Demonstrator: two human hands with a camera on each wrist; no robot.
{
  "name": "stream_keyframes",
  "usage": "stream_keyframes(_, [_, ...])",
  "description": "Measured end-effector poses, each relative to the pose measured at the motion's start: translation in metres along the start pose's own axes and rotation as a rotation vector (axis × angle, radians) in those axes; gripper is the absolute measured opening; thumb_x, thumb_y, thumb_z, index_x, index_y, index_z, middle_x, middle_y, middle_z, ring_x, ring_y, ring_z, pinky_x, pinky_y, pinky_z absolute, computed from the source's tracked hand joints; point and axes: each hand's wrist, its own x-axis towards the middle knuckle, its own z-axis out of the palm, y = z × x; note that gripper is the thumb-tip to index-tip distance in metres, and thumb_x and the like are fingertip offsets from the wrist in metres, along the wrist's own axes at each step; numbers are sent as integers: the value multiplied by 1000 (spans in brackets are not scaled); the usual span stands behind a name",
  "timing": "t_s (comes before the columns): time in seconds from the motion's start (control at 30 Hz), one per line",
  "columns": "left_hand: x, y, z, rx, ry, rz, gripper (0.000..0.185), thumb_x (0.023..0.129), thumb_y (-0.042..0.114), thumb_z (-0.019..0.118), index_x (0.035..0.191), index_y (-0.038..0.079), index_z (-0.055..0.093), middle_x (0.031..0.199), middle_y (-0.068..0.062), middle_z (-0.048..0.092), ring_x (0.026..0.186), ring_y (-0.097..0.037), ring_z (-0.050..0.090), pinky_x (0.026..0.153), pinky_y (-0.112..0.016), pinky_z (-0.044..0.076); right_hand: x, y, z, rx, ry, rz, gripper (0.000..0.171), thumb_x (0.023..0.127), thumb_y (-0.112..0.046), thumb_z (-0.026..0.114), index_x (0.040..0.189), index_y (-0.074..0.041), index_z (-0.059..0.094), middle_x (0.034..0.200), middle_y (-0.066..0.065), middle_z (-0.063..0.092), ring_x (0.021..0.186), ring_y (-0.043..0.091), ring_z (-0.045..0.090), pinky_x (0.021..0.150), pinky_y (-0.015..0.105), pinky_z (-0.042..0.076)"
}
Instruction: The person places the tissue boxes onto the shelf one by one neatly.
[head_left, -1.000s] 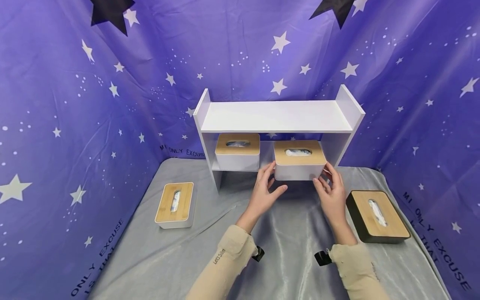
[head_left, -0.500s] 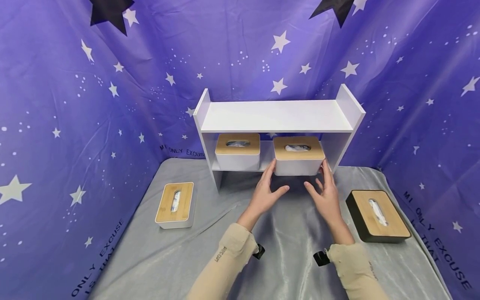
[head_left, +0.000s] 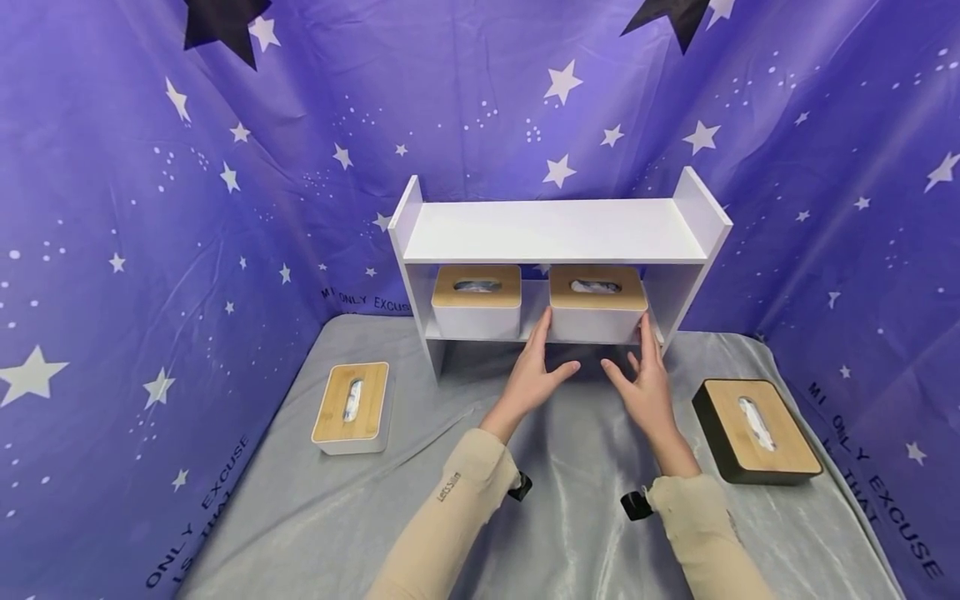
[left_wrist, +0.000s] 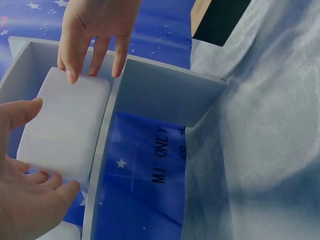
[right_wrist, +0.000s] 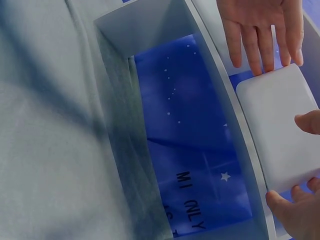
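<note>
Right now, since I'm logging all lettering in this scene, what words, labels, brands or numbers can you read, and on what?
"MI ONLY EXCUSE" over "THAT": starry curtain, right side.
"ONLY EXCUSE" over "IS THAT": curtain's left side.
"MI ONLY EXCUS": curtain's back-left, end cut off; wrist views show "MI ONLY".
"Lets Slim": left sleeve; tiny, spelling uncertain.
Right sleeve: mark too small to read.
Shelf and its right-hand tissue box: no readable text.
</note>
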Motion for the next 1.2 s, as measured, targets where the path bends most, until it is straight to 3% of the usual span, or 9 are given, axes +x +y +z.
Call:
stream_keyframes(0.3, [0,1,2,-5,5,-1,94,93,27,69,162,15,6,169,-7,12,154,-26,22,125,-49,26,5,4,4,-76,-26,-21,101,90,-13,72,162,-17,1,168,15,8,154,37,16,119,59,30])
stream_keyframes(0.43, [-1,-2,2,-52,18,1,93,93,25,69,162,15,8,169,-8,13,153,-27,24,124,-46,31,6,4,6,-85,-20,-26,100,90,-12,72,162,-13,3,169,15,7,154,37,14,120,59,28])
stream_keyframes(0.7, [-16,-8,0,-138,18,-24,87,94,17,69,161,14,15,165,-12,24,149,-29,35,120,-44,37,-4,1,12,-63,-8,-33,95,91,-11,71,161,-6,8,168,19,8,154,36,15,119,57,30])
stream_keyframes(1.0, [-34,-23,-8,-172,43,32,75,93,11,70,156,7,30,156,-16,43,142,-36,44,115,-55,41,-22,4,18,-31,-49,-12,89,91,-8,71,160,-4,14,164,25,18,148,45,26,116,61,33])
stream_keyframes(1.2, [-43,-34,-13,-234,47,-4,72,93,7,68,156,7,32,155,-19,42,142,-40,42,117,-58,37,-30,8,22,-51,-90,-11,86,92,-10,70,159,-3,17,162,26,23,146,46,30,114,61,37])
